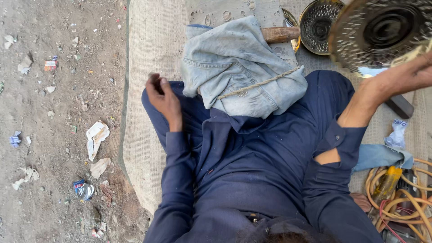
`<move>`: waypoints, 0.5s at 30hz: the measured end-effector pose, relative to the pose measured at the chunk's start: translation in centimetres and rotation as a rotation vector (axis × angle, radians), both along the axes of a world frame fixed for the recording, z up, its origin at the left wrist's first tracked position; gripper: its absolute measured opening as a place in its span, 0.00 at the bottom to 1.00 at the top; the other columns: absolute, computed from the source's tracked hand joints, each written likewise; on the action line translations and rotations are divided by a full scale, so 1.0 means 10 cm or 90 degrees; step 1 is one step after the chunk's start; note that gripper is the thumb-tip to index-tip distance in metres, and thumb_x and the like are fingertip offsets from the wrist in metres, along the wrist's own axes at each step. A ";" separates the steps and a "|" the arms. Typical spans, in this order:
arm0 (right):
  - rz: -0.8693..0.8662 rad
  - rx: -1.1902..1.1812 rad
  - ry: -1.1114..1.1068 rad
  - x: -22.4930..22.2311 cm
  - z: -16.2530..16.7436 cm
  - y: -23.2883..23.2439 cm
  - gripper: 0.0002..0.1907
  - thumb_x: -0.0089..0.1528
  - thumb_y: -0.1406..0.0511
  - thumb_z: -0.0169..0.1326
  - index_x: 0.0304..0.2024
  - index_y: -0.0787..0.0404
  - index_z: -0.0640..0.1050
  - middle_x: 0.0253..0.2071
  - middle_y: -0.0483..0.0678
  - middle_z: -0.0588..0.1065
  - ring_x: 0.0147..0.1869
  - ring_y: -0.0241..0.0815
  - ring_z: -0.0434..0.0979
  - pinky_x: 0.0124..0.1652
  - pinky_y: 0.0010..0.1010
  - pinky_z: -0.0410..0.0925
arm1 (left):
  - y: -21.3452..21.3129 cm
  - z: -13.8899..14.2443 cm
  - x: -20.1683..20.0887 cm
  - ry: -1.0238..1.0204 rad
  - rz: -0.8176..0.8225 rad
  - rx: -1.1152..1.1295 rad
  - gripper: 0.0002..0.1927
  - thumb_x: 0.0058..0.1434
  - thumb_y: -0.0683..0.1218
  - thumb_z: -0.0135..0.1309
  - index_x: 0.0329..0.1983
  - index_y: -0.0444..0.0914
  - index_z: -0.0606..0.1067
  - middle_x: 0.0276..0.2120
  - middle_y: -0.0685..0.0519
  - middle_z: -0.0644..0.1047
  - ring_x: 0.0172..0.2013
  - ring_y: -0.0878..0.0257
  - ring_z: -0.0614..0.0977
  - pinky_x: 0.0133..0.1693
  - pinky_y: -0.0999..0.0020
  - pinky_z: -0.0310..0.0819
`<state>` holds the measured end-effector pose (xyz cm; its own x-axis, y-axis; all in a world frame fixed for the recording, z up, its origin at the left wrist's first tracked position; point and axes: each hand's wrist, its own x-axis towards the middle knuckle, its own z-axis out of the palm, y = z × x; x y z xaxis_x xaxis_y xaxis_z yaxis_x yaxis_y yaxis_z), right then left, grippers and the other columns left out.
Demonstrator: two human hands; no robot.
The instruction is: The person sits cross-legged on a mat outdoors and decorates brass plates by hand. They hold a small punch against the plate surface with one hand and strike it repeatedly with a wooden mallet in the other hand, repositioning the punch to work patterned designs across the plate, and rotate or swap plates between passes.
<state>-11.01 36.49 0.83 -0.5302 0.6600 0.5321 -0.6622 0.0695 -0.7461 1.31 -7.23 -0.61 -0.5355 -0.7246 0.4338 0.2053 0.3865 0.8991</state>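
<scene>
I sit cross-legged in dark blue clothes on a woven mat (153, 54). My right hand (407, 74) is raised at the upper right and grips a round embossed brass plate (378, 29), which is blurred and tilted toward me. My left hand (163, 98) hovers over my left knee with its fingers curled in, and I can make out nothing in it. A faded denim bundle (238, 63) tied with a cord rests on my lap, and a wooden handle (280, 33) sticks out of its far side.
A second embossed brass plate (316, 24) lies on the mat beyond the bundle. A dark block (400, 106) sits under my right wrist. Coiled orange cable (398, 198) and a tool lie at the lower right. Litter dots the dirt ground (58, 112) to the left.
</scene>
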 end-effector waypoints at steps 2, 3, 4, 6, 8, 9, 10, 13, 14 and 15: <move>-0.074 0.223 0.029 0.03 0.11 -0.14 0.18 0.79 0.61 0.42 0.42 0.72 0.70 0.43 0.52 0.76 0.47 0.39 0.79 0.52 0.39 0.78 | 0.08 0.03 0.14 -0.071 0.010 0.018 0.08 0.73 0.40 0.57 0.51 0.32 0.76 0.38 0.54 0.76 0.35 0.69 0.72 0.38 0.73 0.67; -0.006 0.224 0.038 0.05 0.16 -0.27 0.19 0.80 0.60 0.41 0.45 0.72 0.71 0.44 0.53 0.77 0.47 0.39 0.80 0.51 0.38 0.78 | 0.13 0.07 0.18 -0.106 0.016 0.026 0.07 0.73 0.41 0.59 0.48 0.33 0.77 0.35 0.55 0.76 0.32 0.69 0.69 0.34 0.74 0.63; 0.066 0.222 0.048 0.11 0.18 -0.45 0.21 0.81 0.59 0.40 0.48 0.73 0.71 0.45 0.54 0.78 0.47 0.40 0.81 0.51 0.37 0.79 | 0.19 0.13 0.19 -0.111 -0.022 -0.023 0.08 0.69 0.42 0.62 0.48 0.34 0.78 0.35 0.54 0.78 0.30 0.67 0.70 0.33 0.73 0.62; 0.157 0.216 0.061 0.16 0.27 -0.73 0.22 0.82 0.57 0.40 0.49 0.73 0.71 0.44 0.55 0.79 0.46 0.40 0.82 0.49 0.35 0.78 | 0.24 0.25 0.11 -0.083 -0.093 -0.207 0.14 0.64 0.45 0.67 0.49 0.37 0.78 0.36 0.52 0.79 0.33 0.63 0.75 0.40 0.68 0.64; 0.184 0.219 0.062 0.21 0.35 -0.88 0.22 0.81 0.57 0.40 0.46 0.71 0.69 0.41 0.54 0.77 0.43 0.39 0.80 0.47 0.33 0.78 | 0.23 0.37 -0.14 -0.042 -0.178 -0.347 0.22 0.60 0.49 0.70 0.52 0.37 0.76 0.41 0.49 0.78 0.42 0.55 0.77 0.49 0.61 0.69; 0.193 0.219 0.063 0.22 0.35 -0.91 0.22 0.82 0.57 0.40 0.44 0.71 0.68 0.40 0.53 0.77 0.42 0.38 0.79 0.47 0.32 0.77 | 0.28 0.40 -0.30 -0.031 -0.230 -0.356 0.25 0.58 0.51 0.70 0.53 0.37 0.76 0.45 0.47 0.77 0.45 0.51 0.74 0.49 0.60 0.70; 0.194 0.217 0.066 0.23 0.37 -0.89 0.22 0.82 0.57 0.40 0.44 0.70 0.67 0.39 0.52 0.76 0.41 0.37 0.78 0.46 0.31 0.76 | 0.33 0.42 -0.48 -0.031 -0.263 -0.380 0.27 0.57 0.53 0.71 0.54 0.36 0.76 0.46 0.47 0.77 0.47 0.51 0.72 0.50 0.58 0.69; 0.171 0.178 0.045 0.29 0.34 -0.71 0.21 0.82 0.58 0.42 0.42 0.70 0.67 0.38 0.50 0.75 0.40 0.35 0.75 0.45 0.29 0.74 | 0.40 0.43 -0.97 -0.023 -0.343 -0.482 0.24 0.57 0.56 0.72 0.47 0.37 0.79 0.39 0.50 0.79 0.43 0.50 0.73 0.45 0.56 0.69; 0.154 0.172 0.036 0.31 0.31 -0.64 0.21 0.82 0.58 0.43 0.42 0.70 0.67 0.39 0.51 0.75 0.41 0.36 0.75 0.46 0.30 0.75 | 0.39 0.42 -1.08 -0.019 -0.366 -0.522 0.22 0.56 0.57 0.72 0.43 0.38 0.80 0.35 0.52 0.80 0.40 0.50 0.75 0.43 0.55 0.69; 0.137 0.167 0.027 0.34 0.29 -0.57 0.21 0.82 0.59 0.43 0.42 0.71 0.67 0.40 0.51 0.76 0.42 0.37 0.76 0.47 0.31 0.76 | 0.39 0.41 -1.16 -0.063 -0.429 -0.475 0.20 0.57 0.56 0.71 0.39 0.37 0.79 0.32 0.51 0.78 0.36 0.50 0.75 0.39 0.57 0.69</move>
<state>-7.64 30.77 3.69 -0.6164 0.3728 0.6936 -0.7128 0.1102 -0.6927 -10.28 -3.35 3.49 -0.7916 0.1805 0.5838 0.5255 0.6888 0.4995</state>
